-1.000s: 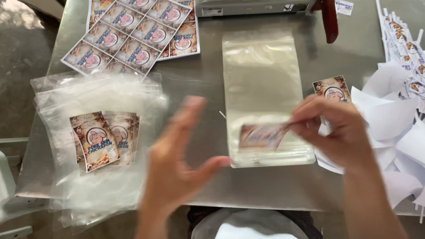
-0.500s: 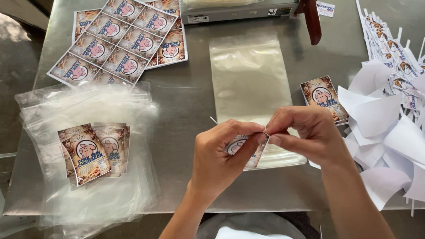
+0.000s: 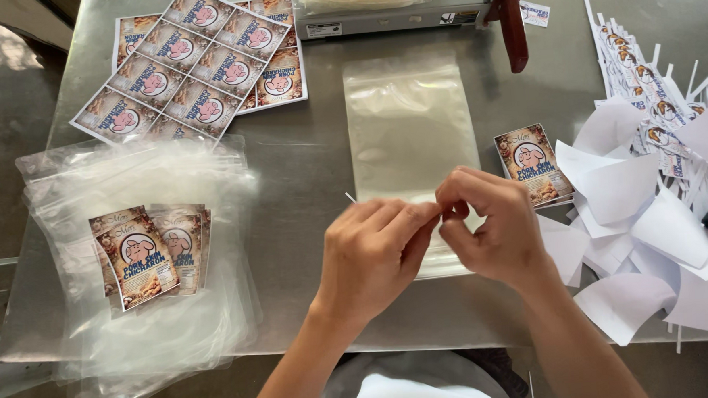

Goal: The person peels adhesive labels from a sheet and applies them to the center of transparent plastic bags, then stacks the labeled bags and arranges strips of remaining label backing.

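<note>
Both hands meet in the middle, close to the person's body. The left hand (image 3: 373, 250) and the right hand (image 3: 491, 232) have their fingertips pinched together on something small and thin. It is mostly hidden by the fingers, so I cannot tell what it is. It looks like the step of picking a small piece apart, maybe a sticker from its backing. The next move seems to need a slow, gentle pull so that nothing tears.

Right under the hands lies a clear flat plastic bag (image 3: 409, 127) on the grey metal desk (image 3: 312, 169). Just beside it, to the right, lies a small printed paper label (image 3: 533, 164). Next to that is a heap of white paper scraps (image 3: 645, 208).

To the left is a pile of clear bags with labels on them (image 3: 143, 258). Farther away lie sheets of uncut printed labels (image 3: 193, 58).
</note>
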